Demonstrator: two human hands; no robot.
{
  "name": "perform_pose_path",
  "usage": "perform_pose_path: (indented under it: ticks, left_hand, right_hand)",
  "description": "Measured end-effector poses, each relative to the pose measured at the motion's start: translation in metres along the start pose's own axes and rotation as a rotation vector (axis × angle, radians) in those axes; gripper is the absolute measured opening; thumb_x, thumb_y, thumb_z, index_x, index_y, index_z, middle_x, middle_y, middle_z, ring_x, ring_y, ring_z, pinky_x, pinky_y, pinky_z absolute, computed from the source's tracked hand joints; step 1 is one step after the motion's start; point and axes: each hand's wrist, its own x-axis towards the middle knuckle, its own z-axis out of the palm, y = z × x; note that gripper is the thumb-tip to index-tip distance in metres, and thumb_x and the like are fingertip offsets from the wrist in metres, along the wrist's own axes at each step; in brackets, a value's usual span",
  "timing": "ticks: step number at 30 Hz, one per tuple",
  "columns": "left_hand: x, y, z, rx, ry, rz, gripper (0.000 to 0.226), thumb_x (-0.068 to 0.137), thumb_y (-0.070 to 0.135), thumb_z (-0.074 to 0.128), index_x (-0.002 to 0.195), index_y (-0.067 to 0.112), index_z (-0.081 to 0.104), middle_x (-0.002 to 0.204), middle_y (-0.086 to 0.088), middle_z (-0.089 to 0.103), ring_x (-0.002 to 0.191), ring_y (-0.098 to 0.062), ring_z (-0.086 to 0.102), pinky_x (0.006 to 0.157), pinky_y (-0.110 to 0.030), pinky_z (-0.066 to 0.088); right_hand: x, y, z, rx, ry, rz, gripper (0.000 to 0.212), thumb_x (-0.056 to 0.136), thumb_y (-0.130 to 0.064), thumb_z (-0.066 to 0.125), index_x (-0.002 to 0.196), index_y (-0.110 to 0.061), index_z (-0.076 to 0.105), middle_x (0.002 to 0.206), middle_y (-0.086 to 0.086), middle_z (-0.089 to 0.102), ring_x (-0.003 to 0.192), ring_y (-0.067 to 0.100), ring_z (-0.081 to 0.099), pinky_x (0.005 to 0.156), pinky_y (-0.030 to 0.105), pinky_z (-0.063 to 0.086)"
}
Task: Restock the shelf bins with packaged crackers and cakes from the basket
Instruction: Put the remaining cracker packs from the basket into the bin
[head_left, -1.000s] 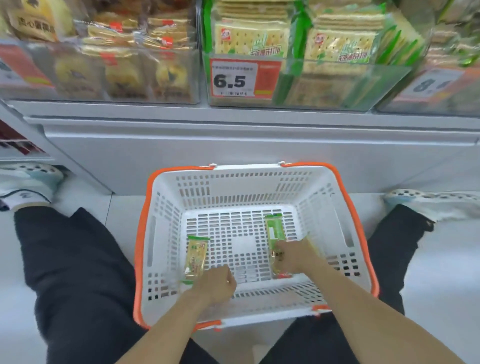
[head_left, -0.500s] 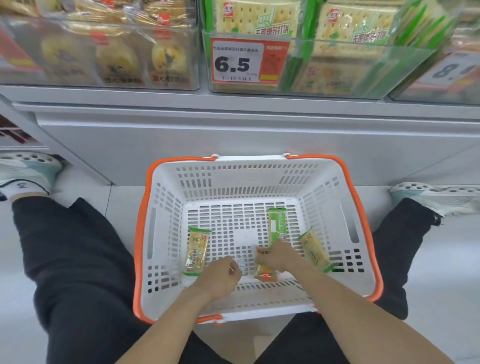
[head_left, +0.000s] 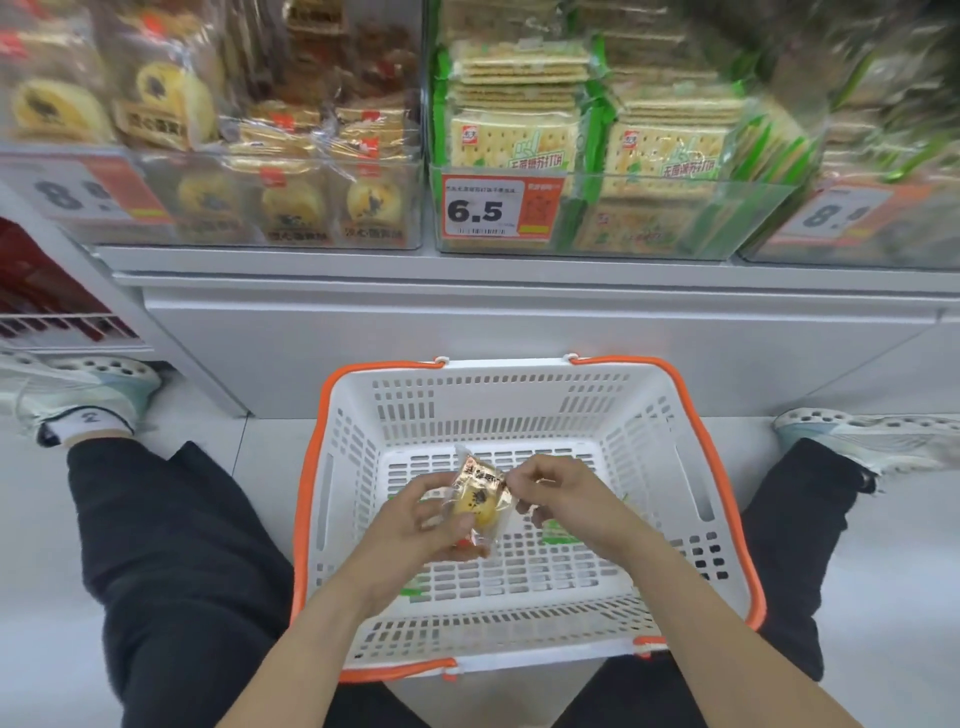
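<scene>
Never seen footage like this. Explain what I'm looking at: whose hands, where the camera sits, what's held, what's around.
No machine here: a person sits on a shop floor with a camera worn on the head, looking down at their own two hands. The left hand grips a small wrapped cake, and the right hand pinches the wrapper's upper edge. Below them sits a white basket with orange trim; green packets show in it under the hands. Ahead, clear shelf bins hold similar cakes and green cracker packs, with a 6.5 price tag.
</scene>
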Motion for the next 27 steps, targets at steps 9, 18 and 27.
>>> perform_pose_path:
  ticks: [9, 18, 27]
  left_hand:
    - [-0.028, 0.057, -0.021, 0.167, -0.006, 0.138, 0.055, 0.080, 0.017, 0.077, 0.130, 0.017, 0.054, 0.110, -0.008, 0.075, 0.082, -0.021, 0.070, 0.070, -0.035, 0.046]
    - [-0.034, 0.132, -0.033, 0.421, -0.118, 0.250, 0.038, 0.085, 0.039, 0.076, 0.119, 0.024, 0.067, 0.098, -0.014, 0.075, 0.082, -0.031, 0.071, 0.073, -0.029, 0.053]
    - [-0.032, 0.187, -0.020, 0.395, 0.312, 0.558, 0.041, 0.066, 0.053, 0.077, 0.089, 0.020, 0.072, 0.076, 0.000, 0.076, 0.068, -0.008, 0.069, 0.064, -0.020, 0.049]
  right_hand:
    - [-0.020, -0.082, -0.025, -0.015, -0.033, -0.120, 0.009, 0.094, -0.007, 0.067, 0.085, -0.006, 0.066, 0.086, 0.007, 0.069, 0.082, 0.021, 0.066, 0.074, 0.035, 0.053]
    - [-0.019, -0.122, 0.021, -0.263, -0.176, -0.292, 0.046, 0.084, -0.025, 0.082, 0.126, -0.030, 0.063, 0.119, -0.001, 0.068, 0.107, 0.025, 0.068, 0.089, 0.037, 0.058]
    - [-0.009, -0.182, 0.042, -0.546, 0.146, -0.357, 0.054, 0.060, -0.043, 0.095, 0.099, -0.031, 0.060, 0.082, -0.005, 0.069, 0.070, 0.004, 0.065, 0.060, 0.019, 0.049]
